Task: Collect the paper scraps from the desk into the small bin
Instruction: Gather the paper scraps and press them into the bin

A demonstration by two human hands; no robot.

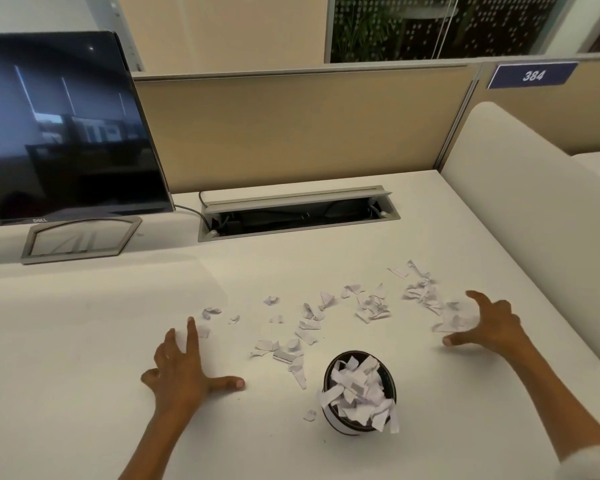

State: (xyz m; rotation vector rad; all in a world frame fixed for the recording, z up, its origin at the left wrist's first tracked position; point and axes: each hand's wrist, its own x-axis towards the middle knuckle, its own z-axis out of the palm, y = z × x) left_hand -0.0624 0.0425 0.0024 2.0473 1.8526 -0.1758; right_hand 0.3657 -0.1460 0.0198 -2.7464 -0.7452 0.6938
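Scraps strewn across the desk, both my hands spread open.

The scraps (329, 317) lay in a loose band running from near-left up to far-right across the desk (84, 341), its long axis slanting that way. The bin (359, 393) stood upright just in front of the band, heaped with scraps, some spilling over its rim and one lying beside its base. My left hand (184, 368) rested flat, fingers splayed, at the band's left end; my right hand (489, 323) hovered open, clawed over the right-end pile, gripping nothing. Behind stood a monitor (59, 129) and an open cable tray (298, 213), well apart from the scraps.
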